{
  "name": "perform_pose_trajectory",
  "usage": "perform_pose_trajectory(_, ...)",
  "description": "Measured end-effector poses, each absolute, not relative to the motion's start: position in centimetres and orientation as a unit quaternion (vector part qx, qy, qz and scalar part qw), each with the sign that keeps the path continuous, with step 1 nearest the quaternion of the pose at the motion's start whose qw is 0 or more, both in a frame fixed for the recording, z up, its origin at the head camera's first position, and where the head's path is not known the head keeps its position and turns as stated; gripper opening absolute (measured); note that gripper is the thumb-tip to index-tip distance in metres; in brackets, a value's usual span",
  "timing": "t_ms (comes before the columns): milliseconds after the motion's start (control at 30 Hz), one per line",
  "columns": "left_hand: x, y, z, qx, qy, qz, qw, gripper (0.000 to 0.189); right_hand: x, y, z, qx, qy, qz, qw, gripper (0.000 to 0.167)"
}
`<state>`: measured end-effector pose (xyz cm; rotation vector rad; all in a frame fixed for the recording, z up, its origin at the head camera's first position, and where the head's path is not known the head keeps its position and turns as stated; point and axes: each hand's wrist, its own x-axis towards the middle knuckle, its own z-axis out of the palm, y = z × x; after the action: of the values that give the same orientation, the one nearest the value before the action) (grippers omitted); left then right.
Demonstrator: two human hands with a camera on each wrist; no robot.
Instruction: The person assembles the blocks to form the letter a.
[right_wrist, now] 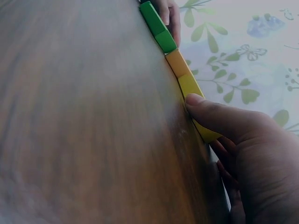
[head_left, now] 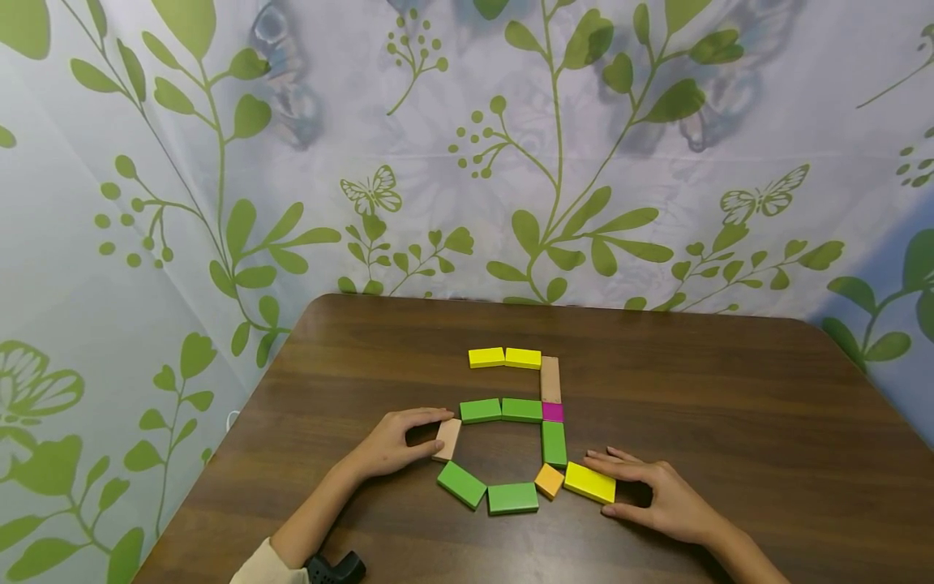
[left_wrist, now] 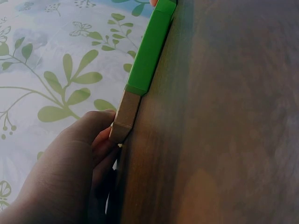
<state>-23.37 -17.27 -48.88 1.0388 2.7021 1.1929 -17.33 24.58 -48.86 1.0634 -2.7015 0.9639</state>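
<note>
My left hand pinches a plain wooden block between thumb and fingers at the left of a figure of blocks laid flat. At the lower right, my right hand grips a yellow block with its thumb on the near side, as the right wrist view also shows. An orange block sits against that yellow block's left end. Two green blocks, one slanted and one level, form the bottom of the ring. A green block stands in line below a magenta block on the right side.
Two more green blocks run across the middle. Above them, two yellow blocks lead to a plain wooden block. Everything lies on a brown table, with a leaf-patterned cloth behind it.
</note>
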Motion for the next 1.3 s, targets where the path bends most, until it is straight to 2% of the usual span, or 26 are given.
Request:
perform_pose_trajectory(733, -23.4, -17.2, -49.0, 0.331, 0.863, 0.382, 0.004, 0.044, -17.4, 24.6, -49.0, 0.339, -0.889, 0.307, 0.033, 0.063)
perform_pose_trajectory(1100, -23.5, -17.3, -48.7, 0.339, 0.855, 0.392, 0.002, 0.047, -17.6, 24.9, -48.4, 0.353, -0.863, 0.356, 0.051, 0.056)
perform_pose_trajectory(1300, -24.1, -18.0, -47.5, 0.302, 0.834, 0.457, 0.067, 0.048, -18.5, 25.6, -46.9, 0.337, -0.872, 0.349, 0.065, 0.049)
